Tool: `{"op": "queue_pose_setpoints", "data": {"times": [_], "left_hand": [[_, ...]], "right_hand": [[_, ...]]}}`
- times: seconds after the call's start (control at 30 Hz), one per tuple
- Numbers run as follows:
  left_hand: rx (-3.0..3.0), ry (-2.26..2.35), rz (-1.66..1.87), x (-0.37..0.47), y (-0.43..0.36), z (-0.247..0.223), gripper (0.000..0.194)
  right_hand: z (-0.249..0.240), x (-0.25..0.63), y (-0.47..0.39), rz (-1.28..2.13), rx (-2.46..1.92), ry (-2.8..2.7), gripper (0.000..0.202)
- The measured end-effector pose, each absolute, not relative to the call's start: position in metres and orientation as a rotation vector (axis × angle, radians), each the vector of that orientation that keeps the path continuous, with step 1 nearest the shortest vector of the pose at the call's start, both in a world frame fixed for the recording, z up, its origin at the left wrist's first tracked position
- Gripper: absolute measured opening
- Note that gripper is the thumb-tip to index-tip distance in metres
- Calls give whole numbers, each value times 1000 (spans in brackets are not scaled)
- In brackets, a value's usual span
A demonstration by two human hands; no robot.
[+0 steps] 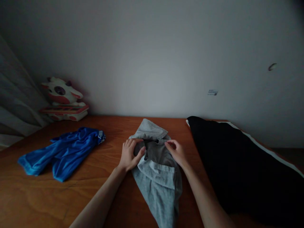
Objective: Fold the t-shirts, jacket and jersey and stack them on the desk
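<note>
A crumpled grey garment [156, 177] lies lengthwise before me, its lower end running out of view at the bottom. Its upper part is folded over and shows a darker grey inside. What kind of garment it is I cannot make out. My left hand [130, 154] curls round the left side of the cloth, with the dark fabric between thumb and fingers. On the other side my right hand [177, 152] pinches the garment's edge between thumb and fingertips. Blue shiny shorts [68, 148] lie loosely to the left, apart from both hands.
The wooden table [114, 186] meets a plain wall [147, 63] at the back. A cow-shaped toy [64, 99] with a keyboard base stands at the back left, beside a pale curtain [16, 95]. Black cloth [232, 164] with a white edge covers the right side.
</note>
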State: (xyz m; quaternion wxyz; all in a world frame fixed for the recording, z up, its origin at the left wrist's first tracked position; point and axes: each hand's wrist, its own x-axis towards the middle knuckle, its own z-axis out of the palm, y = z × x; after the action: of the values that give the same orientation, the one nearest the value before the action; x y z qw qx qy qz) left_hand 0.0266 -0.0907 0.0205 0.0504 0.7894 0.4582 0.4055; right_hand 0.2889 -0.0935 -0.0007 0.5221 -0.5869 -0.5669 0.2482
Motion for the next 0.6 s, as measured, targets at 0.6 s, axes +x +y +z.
{"op": "queue_pose_setpoints", "data": {"times": [0.6], "left_hand": [[1639,1443,1670,18,-72,20,39]], "right_hand": [[-24,307,-75,357,-1327,-942,47]]}}
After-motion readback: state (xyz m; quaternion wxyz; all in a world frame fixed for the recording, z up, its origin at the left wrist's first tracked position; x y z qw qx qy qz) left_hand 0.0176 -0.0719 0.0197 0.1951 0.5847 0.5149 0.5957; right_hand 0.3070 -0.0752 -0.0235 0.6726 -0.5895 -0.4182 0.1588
